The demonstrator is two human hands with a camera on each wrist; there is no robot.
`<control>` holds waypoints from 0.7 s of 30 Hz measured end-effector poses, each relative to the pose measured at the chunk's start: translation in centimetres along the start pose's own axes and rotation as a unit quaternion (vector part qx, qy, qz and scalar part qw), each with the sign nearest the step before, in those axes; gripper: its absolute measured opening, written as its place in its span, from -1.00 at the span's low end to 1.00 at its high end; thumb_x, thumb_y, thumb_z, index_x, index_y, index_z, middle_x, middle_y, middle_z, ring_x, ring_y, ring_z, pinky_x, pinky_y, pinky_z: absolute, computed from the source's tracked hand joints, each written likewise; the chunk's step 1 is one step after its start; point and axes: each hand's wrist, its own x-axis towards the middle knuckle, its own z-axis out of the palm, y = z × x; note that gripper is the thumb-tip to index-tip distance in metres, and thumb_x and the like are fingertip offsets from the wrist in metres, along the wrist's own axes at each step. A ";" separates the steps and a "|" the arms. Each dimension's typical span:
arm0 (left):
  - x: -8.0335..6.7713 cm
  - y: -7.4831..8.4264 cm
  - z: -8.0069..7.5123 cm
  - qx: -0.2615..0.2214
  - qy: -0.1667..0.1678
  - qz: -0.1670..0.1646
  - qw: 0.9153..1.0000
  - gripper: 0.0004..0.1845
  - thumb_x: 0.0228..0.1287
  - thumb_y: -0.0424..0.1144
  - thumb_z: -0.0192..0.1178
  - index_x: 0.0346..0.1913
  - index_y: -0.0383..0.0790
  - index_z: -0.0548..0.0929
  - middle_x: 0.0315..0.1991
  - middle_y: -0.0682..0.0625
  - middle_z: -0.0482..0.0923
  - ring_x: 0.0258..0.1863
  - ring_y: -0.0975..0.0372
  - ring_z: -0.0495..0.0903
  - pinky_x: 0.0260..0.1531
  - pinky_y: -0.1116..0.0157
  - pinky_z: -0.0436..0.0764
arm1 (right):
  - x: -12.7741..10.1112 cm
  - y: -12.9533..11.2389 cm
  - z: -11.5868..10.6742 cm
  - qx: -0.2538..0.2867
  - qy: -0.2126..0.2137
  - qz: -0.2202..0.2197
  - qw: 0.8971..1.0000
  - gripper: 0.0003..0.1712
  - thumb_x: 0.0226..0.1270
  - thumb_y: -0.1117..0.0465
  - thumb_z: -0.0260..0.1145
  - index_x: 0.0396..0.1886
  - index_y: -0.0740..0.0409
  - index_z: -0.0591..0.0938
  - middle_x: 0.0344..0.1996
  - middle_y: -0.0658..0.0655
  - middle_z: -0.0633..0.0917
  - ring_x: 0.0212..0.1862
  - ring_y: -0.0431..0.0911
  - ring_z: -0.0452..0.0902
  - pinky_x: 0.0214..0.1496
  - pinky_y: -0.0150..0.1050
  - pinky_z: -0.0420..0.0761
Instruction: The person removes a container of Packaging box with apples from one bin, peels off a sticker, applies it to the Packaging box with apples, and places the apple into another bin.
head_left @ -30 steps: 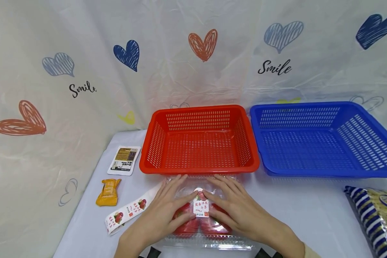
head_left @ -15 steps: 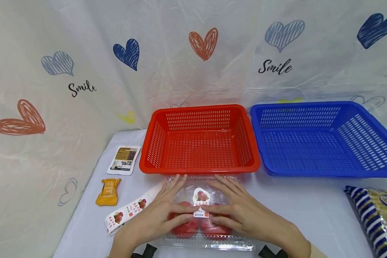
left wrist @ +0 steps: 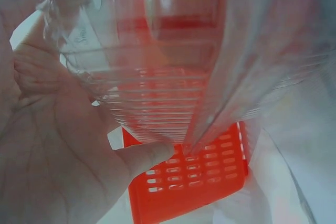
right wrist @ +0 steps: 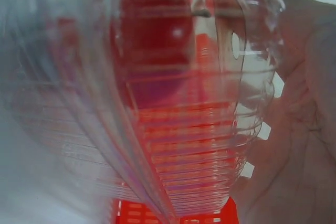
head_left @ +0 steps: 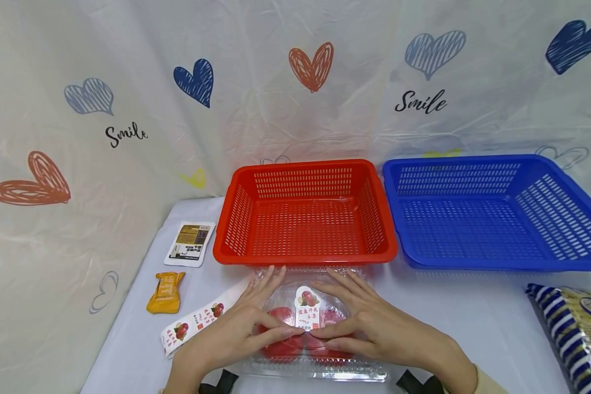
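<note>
In the head view a clear plastic clamshell box [head_left: 320, 368] with red apples [head_left: 282, 350] inside lies in front of the red basket. A white label [head_left: 307, 307] with an apple picture sits on its lid. My left hand [head_left: 243, 328] rests over the box's left side, fingers extended, thumb at the label's lower edge. Mirroring it, my right hand [head_left: 369, 323] lies on the right side, its thumb meeting the other near the label's bottom. Ridged clear walls of the box [left wrist: 152, 103] fill much of the left wrist view, the left palm beside them.
Behind the box stand a red basket [head_left: 305, 259] and a blue basket [head_left: 502, 264]. To the left lie a strip of labels [head_left: 197, 325], a small yellow packet [head_left: 166, 294] and a white-and-brown packet [head_left: 190, 244]. A striped bag [head_left: 571, 334] is at the right edge.
Both thumbs have slid down over the label toward its lower edge, uncovering its picture and text. The box and baskets stay in place.
</note>
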 end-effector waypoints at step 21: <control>-0.6 -2.4 -0.3 -0.096 0.223 0.000 0.970 -0.63 0.45 -0.14 0.36 0.25 -0.03 0.62 0.35 0.05 0.45 0.34 0.13 0.46 0.22 0.01 0.64 | -2.2 1.6 -1.8 0.170 0.203 0.102 0.959 -0.50 0.40 0.47 0.37 0.27 0.04 0.68 0.28 0.07 0.58 0.34 -0.13 0.46 0.31 -0.38 0.51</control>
